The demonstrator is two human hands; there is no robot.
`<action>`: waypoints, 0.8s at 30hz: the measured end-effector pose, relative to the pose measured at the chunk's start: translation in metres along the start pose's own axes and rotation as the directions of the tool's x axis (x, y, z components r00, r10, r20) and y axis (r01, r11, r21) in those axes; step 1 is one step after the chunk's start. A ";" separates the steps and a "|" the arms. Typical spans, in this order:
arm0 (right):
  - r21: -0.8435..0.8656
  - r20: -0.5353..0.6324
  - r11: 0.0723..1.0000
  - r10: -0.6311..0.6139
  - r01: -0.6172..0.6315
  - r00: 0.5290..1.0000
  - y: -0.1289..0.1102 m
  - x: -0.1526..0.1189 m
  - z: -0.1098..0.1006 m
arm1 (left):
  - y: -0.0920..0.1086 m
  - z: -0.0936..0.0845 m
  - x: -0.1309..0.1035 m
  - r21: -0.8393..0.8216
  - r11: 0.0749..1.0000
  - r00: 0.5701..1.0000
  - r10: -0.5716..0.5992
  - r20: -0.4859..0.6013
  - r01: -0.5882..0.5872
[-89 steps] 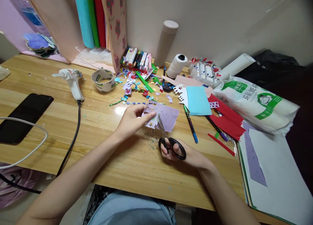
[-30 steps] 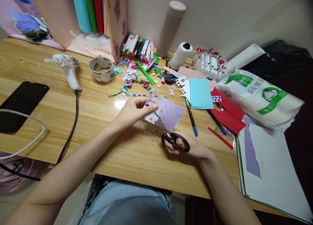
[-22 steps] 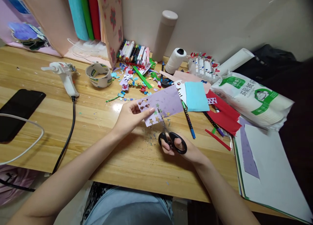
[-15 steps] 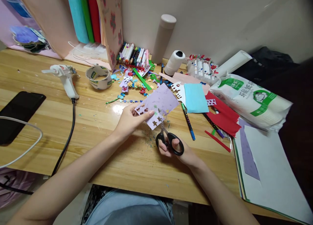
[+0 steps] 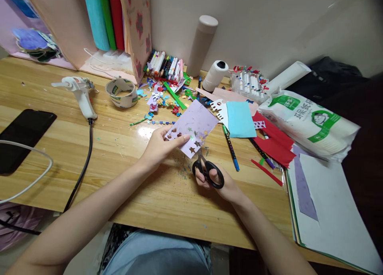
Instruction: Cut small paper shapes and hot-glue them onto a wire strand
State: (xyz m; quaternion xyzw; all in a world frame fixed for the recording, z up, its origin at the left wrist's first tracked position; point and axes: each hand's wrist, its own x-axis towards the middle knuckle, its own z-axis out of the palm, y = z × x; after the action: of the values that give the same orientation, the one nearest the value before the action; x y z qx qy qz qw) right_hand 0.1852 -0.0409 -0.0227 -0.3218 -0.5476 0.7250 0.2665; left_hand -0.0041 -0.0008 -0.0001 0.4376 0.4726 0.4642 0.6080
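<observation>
Above the middle of the table, my left hand (image 5: 161, 146) pinches a sheet of purple paper (image 5: 199, 117) by its left part, thumb on top. Star-shaped and other holes run along the near edge of the sheet. My right hand (image 5: 221, 183) holds black-handled scissors (image 5: 218, 175), with fingers through both loops. The blades point away from me and meet the paper's near right corner; whether they are around the edge or beneath it I cannot tell. Tiny paper scraps (image 5: 185, 167) lie on the wood below.
Left: a glue gun (image 5: 80, 95), a tape roll (image 5: 121, 93) and a phone (image 5: 25, 141). Behind the sheet are coloured cut-outs, markers (image 5: 164, 65), a tall bottle (image 5: 202, 46) and a thread spool (image 5: 214, 76). Right: blue paper (image 5: 241, 119), red paper (image 5: 277, 143), wrapped paper cups (image 5: 314, 117) and white sheets (image 5: 335, 203).
The purple sheet has turned slightly in my left hand, its near corner shifting right. The scissor loops have come a little closer together. The whole view has shifted slightly.
</observation>
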 end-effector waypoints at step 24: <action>-0.073 -0.022 0.996 0.049 -0.051 0.999 -0.004 0.000 -0.005 | 0.000 -0.003 0.003 -0.127 0.992 0.999 0.016 0.031 -0.012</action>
State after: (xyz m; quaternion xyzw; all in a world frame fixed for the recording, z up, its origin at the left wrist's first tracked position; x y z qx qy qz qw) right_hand 0.1891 -0.0370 -0.0193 -0.3522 -0.5630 0.7075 0.2417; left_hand -0.0064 0.0029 -0.0010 0.4088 0.4293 0.4904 0.6388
